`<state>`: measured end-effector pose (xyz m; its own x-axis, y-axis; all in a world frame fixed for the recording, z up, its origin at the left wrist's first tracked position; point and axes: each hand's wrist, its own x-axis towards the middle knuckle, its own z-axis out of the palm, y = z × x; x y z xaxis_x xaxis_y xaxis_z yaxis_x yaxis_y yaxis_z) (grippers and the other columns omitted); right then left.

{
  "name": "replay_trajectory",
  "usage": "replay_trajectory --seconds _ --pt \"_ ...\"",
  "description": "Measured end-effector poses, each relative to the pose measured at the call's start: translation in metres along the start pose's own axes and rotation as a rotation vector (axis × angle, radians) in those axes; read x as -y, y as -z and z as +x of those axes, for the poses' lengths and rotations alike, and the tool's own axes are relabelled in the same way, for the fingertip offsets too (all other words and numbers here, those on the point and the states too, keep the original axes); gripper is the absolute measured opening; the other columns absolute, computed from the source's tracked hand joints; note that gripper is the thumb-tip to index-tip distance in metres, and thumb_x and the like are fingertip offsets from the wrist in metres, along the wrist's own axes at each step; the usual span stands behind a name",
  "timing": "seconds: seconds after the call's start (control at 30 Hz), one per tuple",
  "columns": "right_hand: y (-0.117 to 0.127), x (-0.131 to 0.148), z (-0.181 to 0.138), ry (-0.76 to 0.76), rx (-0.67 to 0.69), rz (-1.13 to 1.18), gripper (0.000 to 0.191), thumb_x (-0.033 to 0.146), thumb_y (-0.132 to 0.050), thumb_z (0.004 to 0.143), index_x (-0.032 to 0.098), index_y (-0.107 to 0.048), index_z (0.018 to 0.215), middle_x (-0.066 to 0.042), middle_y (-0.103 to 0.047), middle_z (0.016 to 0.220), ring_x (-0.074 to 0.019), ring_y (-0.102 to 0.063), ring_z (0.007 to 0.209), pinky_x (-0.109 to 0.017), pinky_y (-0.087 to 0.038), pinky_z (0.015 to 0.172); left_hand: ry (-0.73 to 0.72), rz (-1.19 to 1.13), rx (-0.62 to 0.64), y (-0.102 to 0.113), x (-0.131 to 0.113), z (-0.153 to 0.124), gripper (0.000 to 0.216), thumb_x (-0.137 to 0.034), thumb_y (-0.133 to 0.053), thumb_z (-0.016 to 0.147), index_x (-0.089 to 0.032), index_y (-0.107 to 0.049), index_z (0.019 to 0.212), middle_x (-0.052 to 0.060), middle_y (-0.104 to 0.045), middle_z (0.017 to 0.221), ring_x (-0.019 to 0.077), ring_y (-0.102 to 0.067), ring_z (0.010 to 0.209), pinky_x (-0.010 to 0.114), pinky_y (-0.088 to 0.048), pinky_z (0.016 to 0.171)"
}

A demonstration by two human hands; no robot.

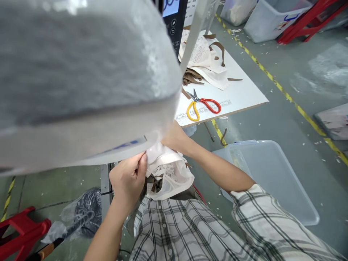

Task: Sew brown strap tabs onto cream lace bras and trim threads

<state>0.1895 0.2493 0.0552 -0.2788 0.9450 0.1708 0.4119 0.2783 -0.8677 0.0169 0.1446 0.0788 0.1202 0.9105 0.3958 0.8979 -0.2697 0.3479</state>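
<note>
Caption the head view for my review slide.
Left hand pinches fabric at a machine that partly hides the right hand; open scissors lie on the table.

Machine (pixel 89 72): blurred, cut off by top and left edges; lettering (pixel 130 143) on lower rim not fully legible. Right hand (pixel 174 137): fingers hidden behind machine; grip cannot be determined. Fabric (pixel 168 170): upper end hidden by machine. Table (pixel 244 92): left part hidden by machine. Screen (pixel 170 7): cut off by top edge. Ruler (pixel 226 103): figures too small to read. Shirt (pixel 174 232): cut off by bottom edge.
</note>
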Motion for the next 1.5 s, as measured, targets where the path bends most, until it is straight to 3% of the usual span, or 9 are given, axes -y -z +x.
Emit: replay_trajectory --seconds 0.2,0.37,0.97,1.5 --pt "0.007 0.009 -0.001 -0.044 0.043 0.026 0.019 0.034 -0.061 0.091 0.019 -0.068 0.099 0.003 -0.061 0.067 -0.0145 -0.054 0.066 -0.027 -0.037 0.064 -0.004 -0.005 -0.018 -0.001 0.001 -0.001 0.021 -0.028 -0.061 0.096 -0.022 -0.081 0.099 -0.001 -0.079 0.076 0.0112 -0.068 0.059 0.022 -0.040 0.054" --pt "0.011 0.015 -0.002 -0.072 0.048 0.041 0.019 0.033 -0.061 0.089 0.018 -0.069 0.098 0.003 -0.061 0.067 -0.0142 -0.052 0.066 -0.026 -0.035 0.063 -0.012 0.015 -0.025 -0.002 0.002 -0.001 0.022 -0.029 -0.061 0.096 -0.023 -0.081 0.100 -0.001 -0.080 0.081 0.0122 -0.070 0.063 0.023 -0.041 0.055" --pt "0.009 0.013 -0.004 -0.072 0.027 0.109 0.018 0.035 -0.060 0.086 0.018 -0.064 0.087 0.005 -0.054 0.066 -0.0109 -0.043 0.063 -0.026 -0.029 0.061 -0.063 0.065 -0.079 -0.003 -0.001 0.000 0.021 -0.028 -0.062 0.096 -0.020 -0.081 0.100 -0.001 -0.081 0.080 0.0133 -0.072 0.064 0.023 -0.044 0.055" --pt "0.004 0.012 -0.006 -0.083 -0.008 0.145 0.024 0.039 -0.061 0.085 0.018 -0.068 0.095 0.004 -0.055 0.068 -0.0128 -0.045 0.066 -0.026 -0.033 0.064 -0.030 0.062 -0.093 -0.005 0.001 -0.003 0.023 -0.029 -0.060 0.097 -0.021 -0.081 0.100 0.000 -0.081 0.082 0.0140 -0.073 0.065 0.022 -0.045 0.056"
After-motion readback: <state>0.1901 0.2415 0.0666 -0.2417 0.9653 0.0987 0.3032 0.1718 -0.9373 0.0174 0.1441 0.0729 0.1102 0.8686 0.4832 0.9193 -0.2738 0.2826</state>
